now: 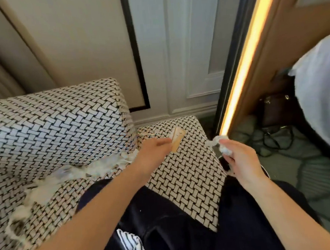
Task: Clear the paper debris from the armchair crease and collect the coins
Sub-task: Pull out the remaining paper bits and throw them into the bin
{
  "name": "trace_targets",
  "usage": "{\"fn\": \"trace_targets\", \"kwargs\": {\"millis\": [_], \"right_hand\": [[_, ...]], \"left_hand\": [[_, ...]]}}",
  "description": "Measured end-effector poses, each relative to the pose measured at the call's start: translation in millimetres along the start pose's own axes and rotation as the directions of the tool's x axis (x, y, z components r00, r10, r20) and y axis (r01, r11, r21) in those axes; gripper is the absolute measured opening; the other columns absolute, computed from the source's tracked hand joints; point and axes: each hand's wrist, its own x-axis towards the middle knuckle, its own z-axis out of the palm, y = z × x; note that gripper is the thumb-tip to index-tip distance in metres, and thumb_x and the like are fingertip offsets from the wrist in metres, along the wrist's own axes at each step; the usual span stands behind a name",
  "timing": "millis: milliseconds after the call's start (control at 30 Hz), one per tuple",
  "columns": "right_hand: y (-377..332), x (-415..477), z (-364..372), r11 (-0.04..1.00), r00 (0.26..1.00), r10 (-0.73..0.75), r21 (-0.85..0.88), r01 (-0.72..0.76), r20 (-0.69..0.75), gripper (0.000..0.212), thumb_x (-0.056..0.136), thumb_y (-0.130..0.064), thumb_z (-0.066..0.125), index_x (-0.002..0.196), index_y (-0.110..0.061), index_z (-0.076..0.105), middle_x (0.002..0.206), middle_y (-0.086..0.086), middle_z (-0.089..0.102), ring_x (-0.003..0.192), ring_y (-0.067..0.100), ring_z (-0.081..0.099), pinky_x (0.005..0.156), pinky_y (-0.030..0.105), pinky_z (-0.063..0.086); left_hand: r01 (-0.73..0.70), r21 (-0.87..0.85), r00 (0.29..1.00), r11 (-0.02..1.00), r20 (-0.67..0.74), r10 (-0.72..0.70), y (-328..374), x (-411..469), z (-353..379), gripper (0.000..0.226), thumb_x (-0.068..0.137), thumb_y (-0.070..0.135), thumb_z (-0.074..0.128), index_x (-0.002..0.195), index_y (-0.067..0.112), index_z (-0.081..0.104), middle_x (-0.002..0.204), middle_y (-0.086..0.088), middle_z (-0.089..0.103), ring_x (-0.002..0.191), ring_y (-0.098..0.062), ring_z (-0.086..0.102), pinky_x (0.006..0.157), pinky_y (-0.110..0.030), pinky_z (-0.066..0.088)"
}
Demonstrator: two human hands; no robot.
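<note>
Left hand: card; right hand: paper

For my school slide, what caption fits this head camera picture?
Left hand holds a tan card over an armchair with paper debris in its crease; right hand grips a crumpled paper wad.

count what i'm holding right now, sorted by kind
crumpled white paper wad: 1, gripped in the right hand
tan slip: 1, pinched by the left hand
total: 2
</note>
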Motion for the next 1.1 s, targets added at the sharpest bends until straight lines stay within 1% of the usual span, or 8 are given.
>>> {"fn": "trace_targets", "kwargs": {"millis": [67, 167, 267, 400, 567, 700, 867, 1100], "right_hand": [[3, 13, -19, 0.995, 0.986, 0.054, 0.095, -0.04, -0.157, 0.007, 0.082, -0.021, 0.068, 0.088, -0.018, 0.067, 0.089, -0.002, 0.065, 0.078, 0.009, 0.061, 0.065, 0.024, 0.046], [7, 30, -36, 0.963, 0.971, 0.127, 0.259, -0.072, -0.202, 0.002, 0.084, -0.016, 0.067, 0.085, -0.015, 0.065, 0.087, -0.002, 0.063, 0.081, 0.01, 0.058, 0.072, 0.024, 0.046], [8, 41, -47, 0.888, 0.954, 0.214, 0.449, -0.101, -0.21, 0.003, 0.088, -0.009, 0.062, 0.088, -0.011, 0.064, 0.095, 0.003, 0.061, 0.089, 0.012, 0.058, 0.073, 0.021, 0.045], [11, 49, -55, 0.786, 0.923, 0.318, 0.605, -0.129, -0.217, 0.03, 0.087, -0.009, 0.062, 0.116, -0.006, 0.058, 0.112, 0.01, 0.058, 0.099, 0.018, 0.057, 0.072, 0.023, 0.049], [12, 60, -63, 0.755, 0.891, 0.372, 0.643, -0.127, -0.261, 0.036, 0.09, -0.011, 0.059, 0.125, -0.005, 0.053, 0.122, 0.013, 0.055, 0.103, 0.02, 0.055, 0.083, 0.025, 0.048], [14, 66, -67, 0.766, 0.866, 0.397, 0.63, -0.131, -0.303, 0.035, 0.092, -0.012, 0.056, 0.126, -0.007, 0.051, 0.125, 0.013, 0.054, 0.11, 0.021, 0.054, 0.094, 0.028, 0.045], [14, 70, -66, 0.78, 0.871, 0.382, 0.613, -0.125, -0.309, 0.04, 0.092, -0.014, 0.056, 0.131, -0.007, 0.049, 0.13, 0.014, 0.051, 0.114, 0.022, 0.053, 0.096, 0.029, 0.045], [11, 68, -68, 0.743, 0.921, 0.327, 0.66, -0.113, -0.211, 0.053, 0.093, -0.016, 0.048, 0.144, -0.01, 0.033, 0.146, 0.012, 0.038, 0.134, 0.026, 0.038, 0.11, 0.037, 0.032]], "left_hand": [[0.018, 0.083, 0.997, 0.996, 0.073, -0.024, 1, 14, 33, 0.035, 0.093, 0.02, 0.054, 0.128, 0.018, 0.057, 0.108, 0.01, 0.059, 0.094, -0.008, 0.056, 0.088, -0.024, 0.046], [0.065, 0.143, 0.983, 0.988, 0.159, -0.088, 2, 32, 71, 0.038, 0.093, 0.017, 0.052, 0.131, 0.018, 0.053, 0.102, 0.011, 0.057, 0.08, -0.003, 0.052, 0.067, -0.017, 0.045], [0.131, 0.117, 0.966, 0.984, 0.207, -0.153, 5, 50, 105, 0.037, 0.093, 0.015, 0.053, 0.129, 0.017, 0.055, 0.096, 0.008, 0.058, 0.082, -0.006, 0.053, 0.07, -0.018, 0.046], [0.204, 0.023, 0.946, 0.979, 0.254, -0.203, 15, 64, 146, 0.033, 0.093, 0.015, 0.052, 0.125, 0.016, 0.058, 0.096, 0.005, 0.057, 0.092, -0.01, 0.056, 0.078, -0.025, 0.048], [0.194, -0.056, 0.928, 0.979, 0.333, -0.165, 27, 71, 179, 0.037, 0.092, 0.015, 0.053, 0.128, 0.021, 0.056, 0.108, 0.001, 0.059, 0.098, -0.012, 0.056, 0.071, -0.022, 0.044], [0.17, -0.03, 0.918, 0.985, 0.367, -0.147, 25, 68, 188, 0.035, 0.093, 0.015, 0.051, 0.126, 0.025, 0.057, 0.125, 0.001, 0.054, 0.113, -0.015, 0.051, 0.079, -0.024, 0.042], [0.161, 0.008, 0.928, 0.987, 0.339, -0.154, 13, 66, 177, 0.03, 0.095, 0.017, 0.048, 0.122, 0.022, 0.06, 0.099, 0.012, 0.056, 0.098, -0.008, 0.054, 0.071, -0.019, 0.044], [0.175, 0.017, 0.935, 0.984, 0.31, -0.172, 0, 58, 150, 0.026, 0.096, 0.02, 0.049, 0.118, 0.023, 0.062, 0.118, 0.005, 0.06, 0.107, -0.011, 0.056, 0.081, -0.024, 0.045]]}}
